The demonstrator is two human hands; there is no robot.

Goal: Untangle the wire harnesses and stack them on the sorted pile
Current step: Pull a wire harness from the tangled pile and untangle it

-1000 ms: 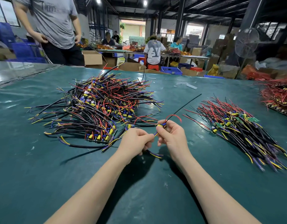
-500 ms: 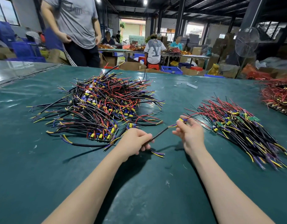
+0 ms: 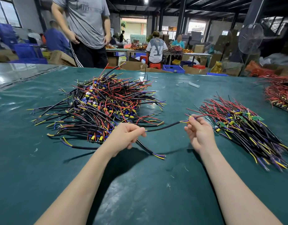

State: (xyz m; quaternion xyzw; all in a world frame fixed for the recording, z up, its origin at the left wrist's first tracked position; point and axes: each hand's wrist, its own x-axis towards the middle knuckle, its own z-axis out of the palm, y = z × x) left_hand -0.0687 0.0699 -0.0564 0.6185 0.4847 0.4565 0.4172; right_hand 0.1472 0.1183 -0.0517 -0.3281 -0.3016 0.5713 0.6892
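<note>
Okay, one wire harness (image 3: 164,127) hangs stretched between both hands, above the green table (image 3: 140,184), in the gap between the two piles. Left hand (image 3: 127,135) has its fingers curled round the black sleeve; the tail with loose yellow and purple ends sticks out below it, down to the mat. Right hand (image 3: 199,132) pinches the yellow-and-blue wire end between thumb and forefinger, with the other fingers loosely bent.

Tangled pile (image 3: 101,108) sits left of the hands, its near edge just beside the left hand. Sorted pile (image 3: 247,130) lies right, its near corner close to the right hand, wires all running one way.

Open mat runs between the piles and across the whole near side under the forearms. Far table edge runs behind the tangled pile. A third, mostly red bundle (image 3: 279,95) sits at the right edge, well apart.

A standing person in a grey T-shirt (image 3: 86,21) is at the far edge; the chest print is too blurred to read. A seated person's shirt (image 3: 156,49) shows big letters on the back; I cannot tell which.
</note>
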